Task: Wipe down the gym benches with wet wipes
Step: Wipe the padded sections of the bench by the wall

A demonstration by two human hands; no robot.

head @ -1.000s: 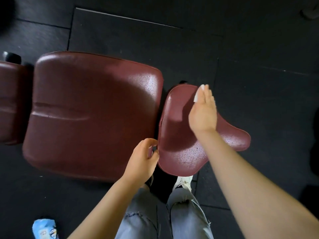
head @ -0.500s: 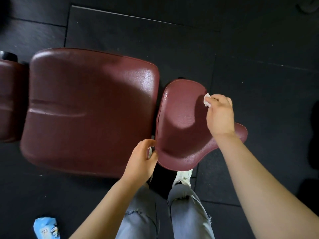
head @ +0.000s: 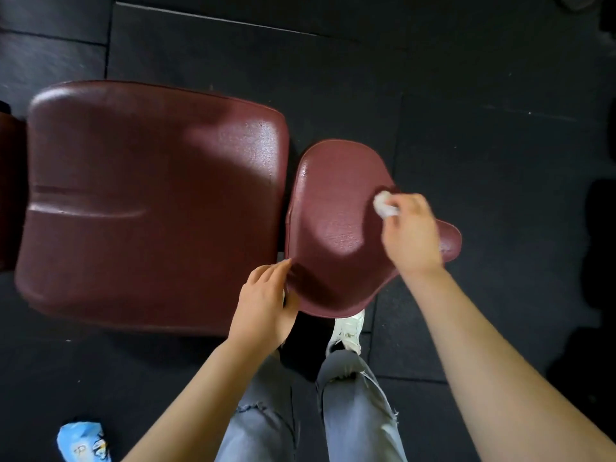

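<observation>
At centre right of the frame, the right hand (head: 411,233) pinches a balled-up wet wipe (head: 384,203) in curled fingers and presses it onto the small seat pad (head: 336,228). A second ago that hand lay flat with the wipe under straight fingers higher up the pad; it has since bunched the wipe and dragged it down toward the pad's right lobe, so this pad looks nearly covered. At lower centre, the left hand (head: 266,305) grips the pad's near-left edge, steadying it. The large bench pad (head: 150,201) fills the left; a blue wipes packet (head: 83,440) lies on the floor at lower left.
</observation>
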